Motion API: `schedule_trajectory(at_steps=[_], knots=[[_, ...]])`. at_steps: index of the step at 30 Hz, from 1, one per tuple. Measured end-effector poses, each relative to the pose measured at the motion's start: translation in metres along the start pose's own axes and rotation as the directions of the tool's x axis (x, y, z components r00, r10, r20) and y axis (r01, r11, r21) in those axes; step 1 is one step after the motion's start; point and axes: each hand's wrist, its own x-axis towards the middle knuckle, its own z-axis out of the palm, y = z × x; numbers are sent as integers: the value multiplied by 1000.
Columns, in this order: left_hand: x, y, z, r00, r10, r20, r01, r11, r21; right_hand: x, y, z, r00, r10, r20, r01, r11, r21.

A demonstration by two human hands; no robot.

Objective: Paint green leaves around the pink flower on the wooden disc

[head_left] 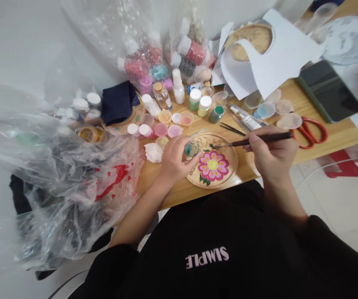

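Observation:
A round wooden plaque (229,170) with a painted pink and yellow flower lies near the table's front edge. My left hand (175,160) is closed round a small clear cup of teal paint (192,148) at the plaque's left rim. My right hand (272,155) pinches a thin dark brush (260,140), whose tip rests over the plaque's upper part, next to the cup.
Small paint cups and bottles (179,118) crowd the table behind the plaque. Crumpled plastic bags (67,178) fill the left. Tweezers (231,129), a white tube (249,120), red scissors (314,131), a dark tablet (330,89) and white paper (278,58) lie to the right.

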Motion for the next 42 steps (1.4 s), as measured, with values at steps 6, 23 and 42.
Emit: schedule_trajectory(at_steps=[6,23,42], knots=[[-1,0,0,1000,-6,4,6,1000,-29,0,-5,-1,1000,15,17,-15,999,40],[-3,-2,1,1000,-20,3,20,999,-46,0,4,2,1000,2,-31,-2,1000,17],[-3,-2,1,1000,-21,13,21,999,-36,0,2,1,999,24,-22,-23,999,36]])
